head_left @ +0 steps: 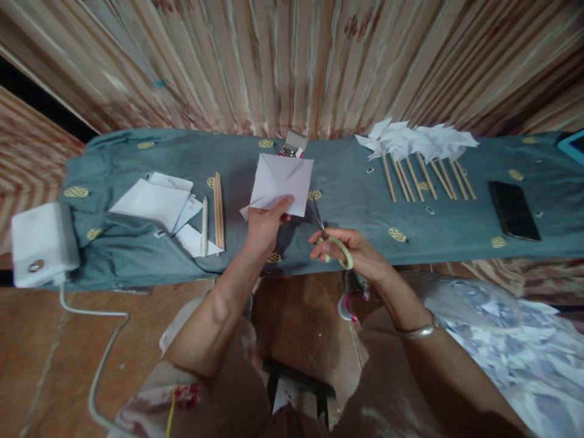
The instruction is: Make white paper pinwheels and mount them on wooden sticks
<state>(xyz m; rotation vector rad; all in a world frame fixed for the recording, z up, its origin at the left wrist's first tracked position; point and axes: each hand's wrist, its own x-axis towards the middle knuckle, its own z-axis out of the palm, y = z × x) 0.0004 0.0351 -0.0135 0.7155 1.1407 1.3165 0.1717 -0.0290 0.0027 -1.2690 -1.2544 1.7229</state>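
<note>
My left hand (268, 224) pinches a square sheet of white paper (283, 177) near its lower edge, thumb on top. Crease or cut lines run in from the paper's upper corners. Just right of it, my right hand (349, 248) has its fingers in the handles of light green scissors (341, 250). The blades point up and toward the paper's lower right corner; whether they touch it I cannot tell. Behind the paper sits a small open box (294, 146) of little metal pieces, partly covered by the sheet.
White paper sheets (152, 201), a pale stick-like pen (204, 225) and several wooden sticks (219, 210) lie left. Paper pinwheels (417, 143) on sticks lie right, beside a black phone (513, 210). A white corded device (44, 243) sits far left; a plastic bag of paper (515, 340) lies lower right.
</note>
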